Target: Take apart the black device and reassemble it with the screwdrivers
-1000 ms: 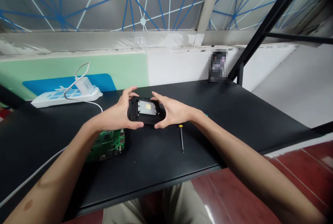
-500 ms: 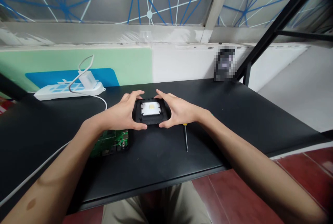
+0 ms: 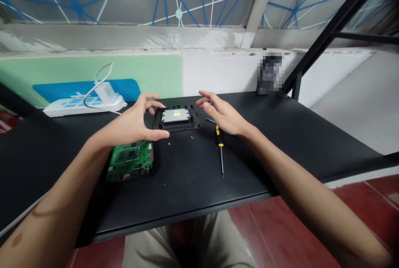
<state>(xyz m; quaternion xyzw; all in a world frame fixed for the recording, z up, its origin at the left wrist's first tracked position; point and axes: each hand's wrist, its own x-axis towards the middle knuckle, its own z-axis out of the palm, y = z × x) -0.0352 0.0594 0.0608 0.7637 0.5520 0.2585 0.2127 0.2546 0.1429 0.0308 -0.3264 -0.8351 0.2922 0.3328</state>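
Note:
A black device casing (image 3: 190, 121) with a silver plate and a small yellow square in its middle lies flat on the black table (image 3: 280, 143). My left hand (image 3: 132, 123) curves round its left end with thumb and fingers apart, holding nothing. My right hand (image 3: 222, 114) hovers just right of the casing, fingers stretched out, not touching it. Below that hand lies a thin screwdriver (image 3: 221, 153) with a yellow and black handle. A green circuit board (image 3: 131, 165) rests on the table under my left wrist.
Two tiny screws (image 3: 168, 143) lie in front of the casing. A white power strip (image 3: 82, 106) with a white charger (image 3: 105, 91) and cable sits at the back left. A blurred dark object (image 3: 269, 73) stands at the back right beside a black frame post (image 3: 296, 86).
Both hands lowered the casing onto the table and let it go. My right hand drew away to the right; the left stays beside it. The screwdriver's handle now shows.

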